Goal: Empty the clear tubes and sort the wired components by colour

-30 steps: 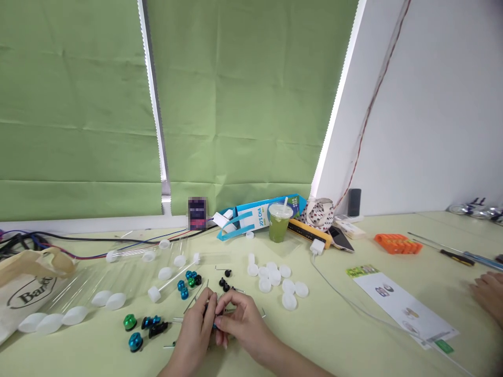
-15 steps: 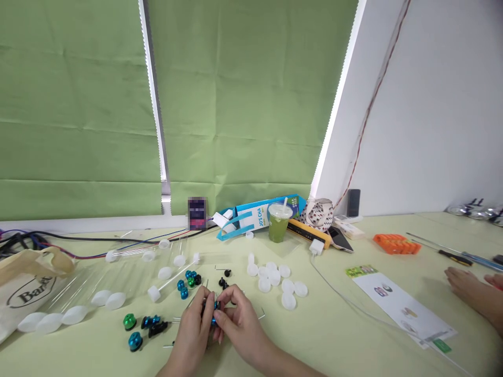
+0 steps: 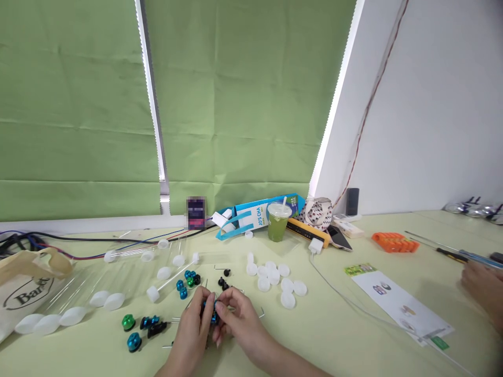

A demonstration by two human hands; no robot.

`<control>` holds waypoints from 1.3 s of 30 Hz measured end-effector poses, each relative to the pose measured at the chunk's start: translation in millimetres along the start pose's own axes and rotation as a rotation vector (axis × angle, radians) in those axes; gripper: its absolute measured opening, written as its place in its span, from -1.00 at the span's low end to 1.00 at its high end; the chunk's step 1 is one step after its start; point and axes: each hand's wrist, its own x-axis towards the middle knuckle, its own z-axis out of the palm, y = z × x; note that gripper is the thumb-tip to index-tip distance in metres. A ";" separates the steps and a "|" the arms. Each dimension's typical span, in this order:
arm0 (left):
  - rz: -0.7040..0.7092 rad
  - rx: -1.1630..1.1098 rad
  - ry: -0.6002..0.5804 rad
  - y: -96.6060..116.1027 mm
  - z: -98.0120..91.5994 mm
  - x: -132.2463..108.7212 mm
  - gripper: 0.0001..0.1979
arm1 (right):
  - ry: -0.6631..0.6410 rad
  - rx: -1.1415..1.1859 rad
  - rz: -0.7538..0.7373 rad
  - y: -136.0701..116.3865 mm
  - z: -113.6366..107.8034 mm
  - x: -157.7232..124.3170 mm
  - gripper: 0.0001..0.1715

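My left hand [image 3: 195,320] and my right hand [image 3: 242,322] meet at the front middle of the table, fingers closed round a small blue and black metal part [image 3: 214,312]. The fingers cover most of it, so its exact kind is hidden. To the left lie a green knob-like part [image 3: 128,322], a blue one [image 3: 134,342], a blue and black piece [image 3: 150,322] and a black piece [image 3: 157,329]. Small blue, green and black parts [image 3: 183,293] sit beyond my left hand. Thin hex keys [image 3: 262,313] stick out around both hands.
White round caps [image 3: 288,299] lie right of centre. Clear tubes with white caps [image 3: 129,277] spread across the left. A green drink cup [image 3: 278,222] stands behind, near a white charger [image 3: 315,246]. Orange holder [image 3: 395,242], printed sheet [image 3: 401,303] and another person's hand [image 3: 485,285] are at right.
My hands stay together on the blue and black part, with slight finger movement. At the right, the other person's hand has moved farther right, toward the tools.
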 end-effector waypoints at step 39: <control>0.014 -0.009 0.045 5.9 3.2 -3.5 -0.80 | 0.003 -0.018 -0.072 -2.7 0.1 0.4 -0.56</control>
